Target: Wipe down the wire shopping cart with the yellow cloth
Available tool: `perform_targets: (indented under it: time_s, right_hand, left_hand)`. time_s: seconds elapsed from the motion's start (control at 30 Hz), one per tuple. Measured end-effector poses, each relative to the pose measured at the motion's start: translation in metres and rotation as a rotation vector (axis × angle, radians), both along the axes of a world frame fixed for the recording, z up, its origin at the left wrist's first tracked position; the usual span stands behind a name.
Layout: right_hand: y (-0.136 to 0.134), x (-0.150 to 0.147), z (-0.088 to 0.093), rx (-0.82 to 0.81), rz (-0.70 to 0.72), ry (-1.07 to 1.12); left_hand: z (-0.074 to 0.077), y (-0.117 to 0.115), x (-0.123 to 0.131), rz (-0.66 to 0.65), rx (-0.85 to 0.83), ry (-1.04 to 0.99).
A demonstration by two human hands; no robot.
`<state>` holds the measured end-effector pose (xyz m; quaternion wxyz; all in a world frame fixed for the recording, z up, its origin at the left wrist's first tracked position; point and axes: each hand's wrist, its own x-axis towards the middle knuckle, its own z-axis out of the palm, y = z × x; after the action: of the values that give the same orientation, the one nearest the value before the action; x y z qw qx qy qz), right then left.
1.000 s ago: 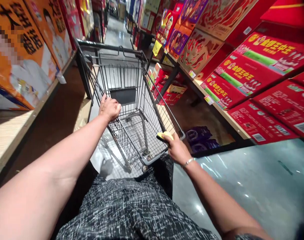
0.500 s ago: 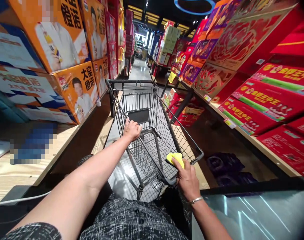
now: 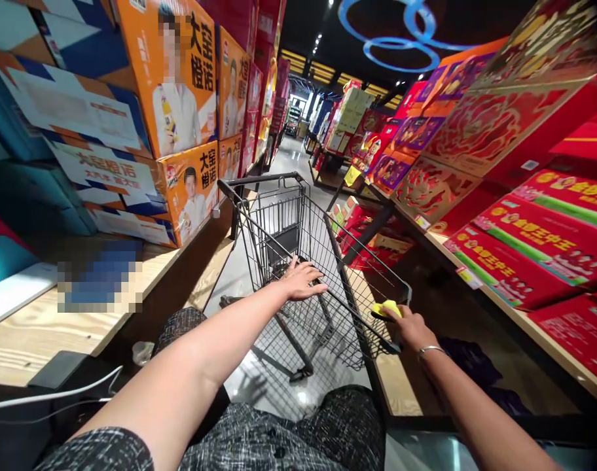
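A black wire shopping cart stands in the aisle in front of me, turned at a slant. My left hand lies across its near side rail with the fingers stretched and spread, holding nothing. Farther right, my right hand is closed on a bunched yellow cloth with a dark edge. That cloth is at the corner of the cart's rim, close to the right shelf. How much of it presses on the rim is hidden by my fingers.
Orange drink cartons are stacked on the wooden shelf at left. Red gift boxes line the right shelf. A white cable runs at lower left. Between the shelves, the shiny floor stretches away.
The cart has swung round, its near end moving right toward the shelf. My left hand has shifted right and its fingers have spread. My right hand has moved right and slightly up with the cloth.
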<state>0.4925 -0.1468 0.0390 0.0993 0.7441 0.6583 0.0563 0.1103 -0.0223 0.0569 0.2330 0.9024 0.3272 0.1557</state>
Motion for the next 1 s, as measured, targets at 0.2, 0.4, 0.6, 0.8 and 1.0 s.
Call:
perform_targets:
  time_s: [0.2,0.4,0.6,0.8,1.0]
  right_hand:
    - [0.035,0.020,0.013,0.105,-0.070,0.055]
    - [0.087,-0.084,0.020,0.461,0.228,0.415]
    - [0.135,-0.163,0.022,0.389,0.110,0.480]
    - [0.140,-0.136,0.011,0.485,0.102,0.622]
    - [0.116,-0.124,0.007,0.488,0.045,0.613]
  left_hand:
    - [0.020,0.019,-0.037,0.025,0.116,-0.074]
    - [0.061,0.071,-0.124,0.561,0.435,-0.041]
    - [0.067,0.090,-0.138,0.483,0.382,0.167]
    - [0.050,0.062,-0.114,0.488,0.485,0.077]
    - [0.043,0.024,-0.118,0.429,0.518,0.023]
